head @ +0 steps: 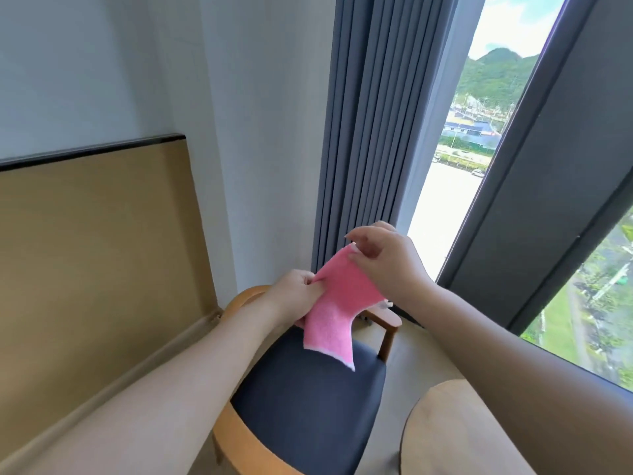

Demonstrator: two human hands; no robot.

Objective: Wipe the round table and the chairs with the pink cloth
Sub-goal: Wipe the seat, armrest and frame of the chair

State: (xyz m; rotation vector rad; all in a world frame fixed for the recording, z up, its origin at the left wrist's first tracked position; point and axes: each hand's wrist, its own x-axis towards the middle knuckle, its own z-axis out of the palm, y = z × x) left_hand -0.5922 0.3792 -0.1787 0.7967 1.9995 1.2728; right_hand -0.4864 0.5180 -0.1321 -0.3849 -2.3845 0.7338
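Note:
The pink cloth (337, 303) hangs in the air above a wooden chair with a dark grey seat (308, 402). My left hand (294, 296) pinches the cloth's left edge. My right hand (387, 258) pinches its upper corner, higher and further right. The cloth's lower end dangles loose over the seat without touching it. A part of the round light-wood table (442, 437) shows at the bottom right, partly hidden by my right forearm.
A tan padded wall panel (96, 255) with a dark top strip stands on the left. Grey curtains (370, 132) hang behind the chair. A tall window with a dark frame (534, 186) runs along the right side.

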